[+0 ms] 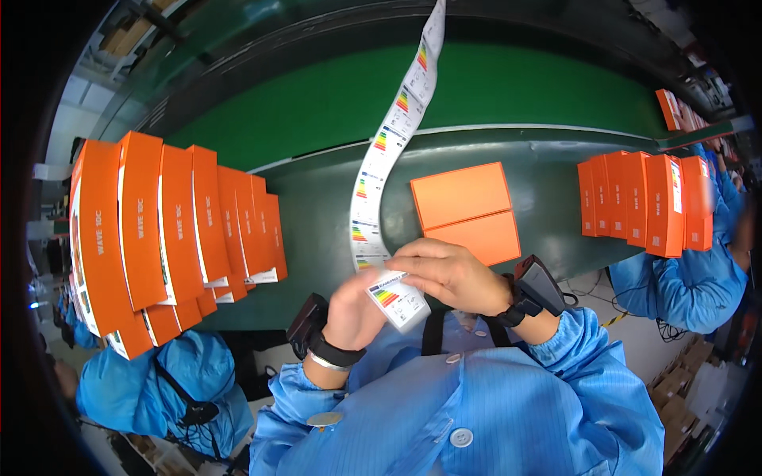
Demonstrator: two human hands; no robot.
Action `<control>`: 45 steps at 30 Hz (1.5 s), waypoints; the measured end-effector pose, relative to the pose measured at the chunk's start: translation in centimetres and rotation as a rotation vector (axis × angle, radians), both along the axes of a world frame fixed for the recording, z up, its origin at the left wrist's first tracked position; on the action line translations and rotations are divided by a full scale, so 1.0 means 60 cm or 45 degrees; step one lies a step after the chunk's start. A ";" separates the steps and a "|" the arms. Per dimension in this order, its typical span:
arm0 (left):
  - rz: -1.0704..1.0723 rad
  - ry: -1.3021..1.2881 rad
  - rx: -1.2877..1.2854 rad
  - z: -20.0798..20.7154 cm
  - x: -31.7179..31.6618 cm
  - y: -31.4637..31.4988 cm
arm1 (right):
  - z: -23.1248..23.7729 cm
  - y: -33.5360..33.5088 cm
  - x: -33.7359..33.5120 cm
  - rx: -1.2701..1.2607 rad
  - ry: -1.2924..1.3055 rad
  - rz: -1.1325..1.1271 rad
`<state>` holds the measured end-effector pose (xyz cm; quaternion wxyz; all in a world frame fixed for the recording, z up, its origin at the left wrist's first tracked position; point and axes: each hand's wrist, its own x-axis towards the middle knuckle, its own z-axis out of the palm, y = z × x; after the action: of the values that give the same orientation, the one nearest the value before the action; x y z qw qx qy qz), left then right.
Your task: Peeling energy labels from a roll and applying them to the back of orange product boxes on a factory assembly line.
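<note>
A long white strip of energy labels point(371, 181) with coloured bars curves down from the far side of the bench to my hands. Its near end point(399, 301) hangs in front of my body, bent over between my hands. My left hand point(353, 308) grips this end from the left, its fingers partly hidden behind the label. From the right, my right hand point(448, 274) lies across the strip, fingers together and pressed on its upper edge. Just beyond my right hand, two plain orange boxes point(463, 198) lie side by side on the dark green bench.
Stacked orange boxes point(178, 226) stand on the left of the bench point(317, 262), with a smaller row of orange boxes point(635, 194) on the right. A bright green belt point(294, 111) runs along the far side. Blue-clad people sit at left point(159, 381) and right point(675, 285).
</note>
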<state>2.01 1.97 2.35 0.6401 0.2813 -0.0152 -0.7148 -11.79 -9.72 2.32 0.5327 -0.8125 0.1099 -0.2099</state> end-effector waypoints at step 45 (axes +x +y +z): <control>-0.169 -1.314 0.105 -0.230 -0.054 -0.059 | -0.182 -0.218 0.040 -0.392 0.840 0.415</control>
<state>-1.24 -1.55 -11.46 0.4910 0.6204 -0.3184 -0.5222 -9.41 -22.83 -8.60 0.3670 -0.9134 0.1118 0.1357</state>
